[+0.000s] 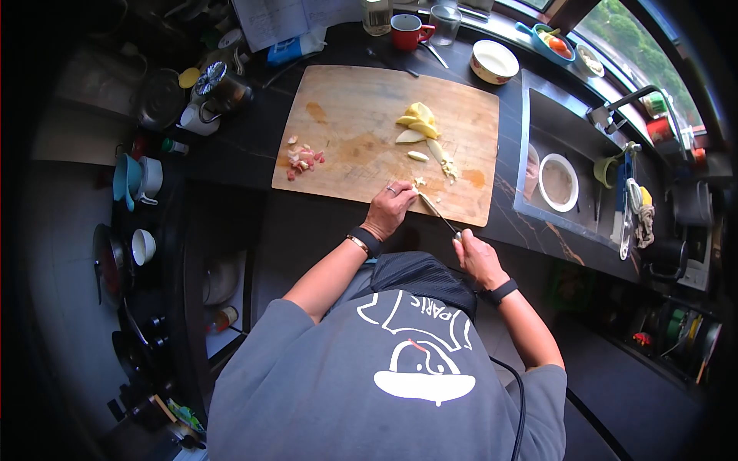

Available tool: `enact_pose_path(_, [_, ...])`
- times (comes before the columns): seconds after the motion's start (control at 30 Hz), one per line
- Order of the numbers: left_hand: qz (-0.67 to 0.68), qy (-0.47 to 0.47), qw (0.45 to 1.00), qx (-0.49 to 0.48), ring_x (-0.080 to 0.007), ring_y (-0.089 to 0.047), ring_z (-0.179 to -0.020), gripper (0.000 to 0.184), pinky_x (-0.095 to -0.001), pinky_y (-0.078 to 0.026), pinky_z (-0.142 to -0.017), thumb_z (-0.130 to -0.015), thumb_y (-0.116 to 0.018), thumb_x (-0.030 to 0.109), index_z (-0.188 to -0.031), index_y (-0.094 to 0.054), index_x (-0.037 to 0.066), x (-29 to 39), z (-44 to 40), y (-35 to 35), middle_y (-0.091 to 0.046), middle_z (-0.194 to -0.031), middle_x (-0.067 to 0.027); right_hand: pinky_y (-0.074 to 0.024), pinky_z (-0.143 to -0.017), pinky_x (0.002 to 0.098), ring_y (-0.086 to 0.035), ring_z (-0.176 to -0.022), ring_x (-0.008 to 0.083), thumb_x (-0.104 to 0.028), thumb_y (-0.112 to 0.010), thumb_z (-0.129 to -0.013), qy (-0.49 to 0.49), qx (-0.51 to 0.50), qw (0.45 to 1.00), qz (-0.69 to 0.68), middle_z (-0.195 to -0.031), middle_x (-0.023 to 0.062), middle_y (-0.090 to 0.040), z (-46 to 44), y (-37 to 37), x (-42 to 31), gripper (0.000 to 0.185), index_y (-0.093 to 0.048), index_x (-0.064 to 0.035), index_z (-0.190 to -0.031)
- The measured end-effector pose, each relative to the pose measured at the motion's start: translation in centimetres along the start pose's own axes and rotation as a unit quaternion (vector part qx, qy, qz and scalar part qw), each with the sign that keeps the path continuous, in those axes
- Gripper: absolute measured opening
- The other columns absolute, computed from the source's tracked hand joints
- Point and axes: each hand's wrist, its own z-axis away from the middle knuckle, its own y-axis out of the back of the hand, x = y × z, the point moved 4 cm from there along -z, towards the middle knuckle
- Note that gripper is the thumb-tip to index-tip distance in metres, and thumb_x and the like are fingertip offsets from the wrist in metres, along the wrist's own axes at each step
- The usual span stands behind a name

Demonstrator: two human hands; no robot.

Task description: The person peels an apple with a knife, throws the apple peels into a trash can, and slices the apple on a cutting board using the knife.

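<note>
On the wooden cutting board (pixel 361 115), my left hand (pixel 390 209) is closed at the near edge, fingertips pinching a small pale piece that looks like garlic (pixel 416 190). My right hand (pixel 481 260) is wrapped round the handle of a knife (pixel 440 212). The blade points away to the left, its tip beside my left fingertips. Small pale chopped bits (pixel 450 169) lie beyond the blade. One whitish oval piece (pixel 418 156) rests near them. Farther back are pale yellow slices (pixel 420 123) in a heap. Pink and whitish chopped pieces (pixel 304 159) sit at the board's left.
To the right is a sink (pixel 544 138) with a white bowl (pixel 559 182) inside, under a faucet (pixel 623 100). Behind the board stand a red mug (pixel 410 32), a glass (pixel 445 25) and a patterned bowl (pixel 494 63). A metal pot (pixel 223 86) stands at the left.
</note>
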Motion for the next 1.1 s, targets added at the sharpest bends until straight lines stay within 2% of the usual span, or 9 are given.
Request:
enact_pose_path(0.4, [0.009,0.003,1.000,0.022,-0.0278,-0.061,-0.084,0.016,-0.0352,-0.051,-0.073,-0.075,-0.070,0.002,-0.090,-0.064,0.004,0.2,-0.4,0.2,-0.061,-0.091,-0.0088,-0.0472,-0.062,0.0511,-0.060,-0.071,0.0441,-0.029,-0.050,-0.095,-0.007,0.031,0.997,-0.069,-0.074,0.0247,-0.061,-2.6,0.8,-1.0,0.027,-0.046,-0.0032,-0.092])
enact_pose_path(0.53, [0.006,-0.002,1.000,0.008,-0.0281,-0.061,-0.084,0.016,-0.0354,-0.050,-0.073,-0.075,-0.071,0.002,-0.089,-0.064,0.003,-0.2,0.0,0.3,-0.062,-0.090,-0.0094,-0.0472,-0.063,0.0512,-0.060,-0.072,0.0442,-0.029,-0.050,-0.095,-0.026,0.006,0.998,-0.060,-0.073,0.0248,-0.061,-2.8,0.3,-1.2,0.026,-0.046,-0.0031,-0.092])
enact_pose_path(0.7, [-0.028,-0.038,0.999,-0.016,-0.0272,-0.060,-0.082,0.014,-0.0345,-0.050,-0.074,-0.076,-0.070,0.002,-0.088,-0.064,0.004,-0.2,-0.2,0.0,-0.062,-0.091,-0.0093,-0.0474,-0.063,0.0515,-0.060,-0.073,0.0442,-0.028,-0.051,-0.095,-0.053,0.030,0.992,-0.114,-0.074,0.0241,-0.061,-2.7,0.4,-0.6,0.026,-0.046,-0.0031,-0.093])
enact_pose_path(0.8, [-0.038,-0.049,0.998,-0.024,-0.0271,-0.060,-0.082,0.014,-0.0345,-0.050,-0.074,-0.076,-0.069,0.002,-0.089,-0.063,0.004,-0.1,-0.2,0.0,-0.062,-0.091,-0.0093,-0.0481,-0.061,0.0510,-0.061,-0.071,0.0439,-0.028,-0.052,-0.094,-0.012,0.054,0.996,-0.073,-0.074,0.0235,-0.061,-2.4,0.6,-1.6,0.025,-0.047,-0.0034,-0.092])
enact_pose_path(1.1, [-0.036,-0.042,0.998,-0.043,-0.0279,-0.059,-0.084,0.012,-0.0350,-0.049,-0.078,-0.077,-0.067,0.001,-0.087,-0.062,0.003,0.3,-0.8,0.1,-0.062,-0.092,-0.0103,-0.0493,-0.057,0.0491,-0.062,-0.066,0.0417,-0.028,-0.052,-0.094,0.000,0.054,0.998,-0.016,-0.074,0.0227,-0.062,-3.2,0.1,-2.5,0.025,-0.047,-0.0040,-0.091])
